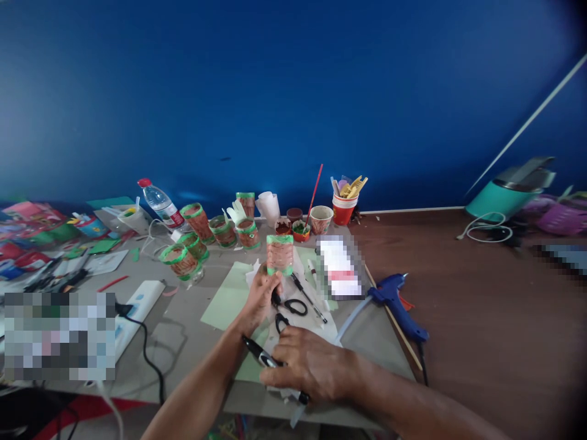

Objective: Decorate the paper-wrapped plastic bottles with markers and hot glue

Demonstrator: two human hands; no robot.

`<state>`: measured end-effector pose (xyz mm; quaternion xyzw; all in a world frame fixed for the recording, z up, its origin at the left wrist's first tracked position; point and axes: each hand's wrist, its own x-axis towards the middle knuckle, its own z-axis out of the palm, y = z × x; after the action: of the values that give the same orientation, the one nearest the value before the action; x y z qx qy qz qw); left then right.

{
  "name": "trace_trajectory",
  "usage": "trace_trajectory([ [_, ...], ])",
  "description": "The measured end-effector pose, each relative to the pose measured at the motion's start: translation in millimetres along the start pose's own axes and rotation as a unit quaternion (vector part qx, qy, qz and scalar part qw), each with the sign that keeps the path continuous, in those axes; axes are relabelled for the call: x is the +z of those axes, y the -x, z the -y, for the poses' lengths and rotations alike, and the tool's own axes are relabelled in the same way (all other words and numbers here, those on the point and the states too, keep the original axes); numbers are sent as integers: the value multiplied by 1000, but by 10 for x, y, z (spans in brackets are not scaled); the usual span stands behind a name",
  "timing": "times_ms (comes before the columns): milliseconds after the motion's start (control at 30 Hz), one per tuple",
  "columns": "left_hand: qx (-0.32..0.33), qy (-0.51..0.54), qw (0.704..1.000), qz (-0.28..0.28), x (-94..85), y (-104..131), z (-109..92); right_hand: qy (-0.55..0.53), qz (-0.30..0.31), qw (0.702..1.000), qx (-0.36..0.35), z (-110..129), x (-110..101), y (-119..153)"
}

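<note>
My left hand [262, 294] is closed around the lower end of a small plastic cup [279, 253], painted brown with green bands, and holds it up over the table. In my right hand [309, 360], low and near the table's front edge, is a black marker [257, 351]; its black end points up and left. Between the hands lie black-handled scissors [296, 307], their blades hidden. A black pen [312, 299] rests beside them on white paper [321, 327]. Light green paper [224, 299] is spread beneath and to the left.
More painted cups [197, 220] stand at the back left near a water bottle [158, 205]. Paint cups [301, 231] and a red cup of tools [343, 209] line the wall. To the right are a phone [340, 269] and a blue glue gun [397, 302]. A power strip [137, 315] lies left.
</note>
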<state>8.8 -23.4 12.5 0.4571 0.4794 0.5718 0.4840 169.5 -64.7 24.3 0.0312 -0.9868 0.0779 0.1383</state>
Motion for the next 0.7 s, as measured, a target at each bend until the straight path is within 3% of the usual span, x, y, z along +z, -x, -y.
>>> trace_trajectory([
  [533, -4, 8, 1000, 15, -17, -21, 35, -2, -10, 1000, -7, 42, -69, -7],
  [700, -5, 3, 1000, 11, -24, -25, 53, -3, 23, 1000, 2, 30, -75, -17],
])
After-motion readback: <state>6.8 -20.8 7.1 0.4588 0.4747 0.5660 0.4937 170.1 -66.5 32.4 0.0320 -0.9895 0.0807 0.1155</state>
